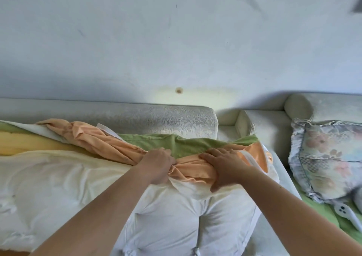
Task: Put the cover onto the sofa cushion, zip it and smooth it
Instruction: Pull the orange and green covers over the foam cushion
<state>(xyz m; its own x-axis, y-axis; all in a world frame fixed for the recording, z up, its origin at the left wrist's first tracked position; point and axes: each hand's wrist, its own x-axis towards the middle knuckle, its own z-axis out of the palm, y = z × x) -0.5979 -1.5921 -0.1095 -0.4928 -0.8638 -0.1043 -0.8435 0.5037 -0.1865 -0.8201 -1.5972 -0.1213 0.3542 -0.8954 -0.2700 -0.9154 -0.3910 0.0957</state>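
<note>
**Both hands on a bunched orange cover across a white cushion**

A white sofa cushion (166,216) is seen lying lengthwise on a pale sofa (176,118). An orange cover (109,144) is gathered into a roll across the cushion's far edge, with green fabric (186,144) behind it. The roll is clenched by the left hand (156,165), fingers curled into the cloth. The right hand (225,165) is laid over it, fingers nearly straight, thumb resting on the cushion. A floral pillow (325,161) is placed to the right.

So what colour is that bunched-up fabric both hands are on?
Plain peach-orange; the bunched fabric shows best in the head view.
</note>
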